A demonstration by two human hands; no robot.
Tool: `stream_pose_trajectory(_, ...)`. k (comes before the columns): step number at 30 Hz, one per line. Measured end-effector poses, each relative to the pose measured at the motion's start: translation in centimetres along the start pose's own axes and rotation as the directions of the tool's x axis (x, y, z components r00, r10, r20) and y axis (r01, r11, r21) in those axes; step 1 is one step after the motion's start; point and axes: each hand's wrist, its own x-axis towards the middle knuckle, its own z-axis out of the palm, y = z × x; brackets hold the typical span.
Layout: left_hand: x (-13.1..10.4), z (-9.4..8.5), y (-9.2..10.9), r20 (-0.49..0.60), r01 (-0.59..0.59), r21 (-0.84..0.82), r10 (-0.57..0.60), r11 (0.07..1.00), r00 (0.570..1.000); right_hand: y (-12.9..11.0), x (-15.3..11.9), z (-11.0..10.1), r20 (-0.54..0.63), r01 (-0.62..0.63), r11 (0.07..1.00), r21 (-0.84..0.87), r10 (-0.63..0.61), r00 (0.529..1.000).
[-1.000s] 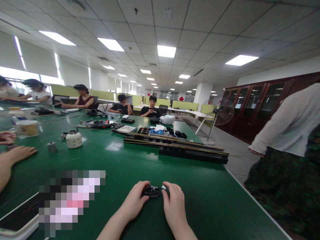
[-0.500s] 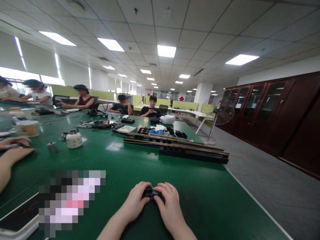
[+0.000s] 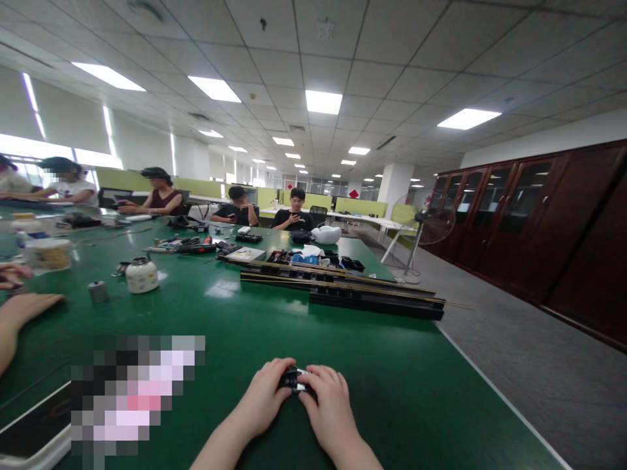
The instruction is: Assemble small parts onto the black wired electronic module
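Observation:
Low over the green table (image 3: 215, 385), my two hands meet around a small dark object (image 3: 292, 380) with silvery or whitish parts. Its kind is too small and too covered by fingers to tell. My left hand (image 3: 264, 395) grips its left end, the thumb on the near side and the fingers on the far side. In the same way my right hand (image 3: 327, 399) pinches the right end, where a light strip shows beside the fingertips.
Long black rails (image 3: 372, 303) with thin brass-coloured rods lie ahead. A cream jar (image 3: 142, 275) and a grey cylinder (image 3: 98, 291) stand left. A co-worker's hand (image 3: 34, 305) rests at the left edge, above a white-edged tray (image 3: 44, 450). The table's right edge (image 3: 490, 385) slopes away.
More light, silvery surface shows on the object between my hands, mainly near the right fingertips. The view has shifted slightly; both hands stay in nearly the same place.

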Motion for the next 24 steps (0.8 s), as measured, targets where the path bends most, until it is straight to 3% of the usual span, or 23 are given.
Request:
stream_pose_trajectory(8,0.1,0.3,-0.3,0.002,0.067,-0.049,-0.067,0.997,0.998,-0.1,0.0,-0.5,0.03,-0.043,0.975,0.217,0.037,0.999)
stream_pose_trajectory(14,0.5,0.3,-0.2,0.042,0.12,-0.406,-0.113,0.906,0.993,0.0,0.1,-0.3,-0.059,-0.045,0.946,0.321,0.067,0.996)
stream_pose_trajectory(16,0.6,0.2,0.4,0.061,0.14,-0.594,-0.129,0.792,0.99,0.1,0.2,-0.2,-0.106,-0.022,0.943,0.332,0.061,0.993)
stream_pose_trajectory(19,0.6,0.1,1.5,0.127,0.23,-0.822,-0.225,0.521,0.966,0.2,0.2,-0.1,-0.168,0.027,0.939,0.342,0.032,0.985)
stream_pose_trajectory(21,0.5,0.0,2.3,0.2,0.314,-0.875,-0.316,0.368,0.927,0.1,0.2,-0.1,-0.195,0.054,0.937,0.345,0.016,0.981)
stream_pose_trajectory(24,0.5,0.0,2.9,0.337,0.396,-0.904,-0.3,0.162,0.892,-0.4,0.1,-0.4,-0.225,0.1,0.929,0.356,-0.019,0.974)
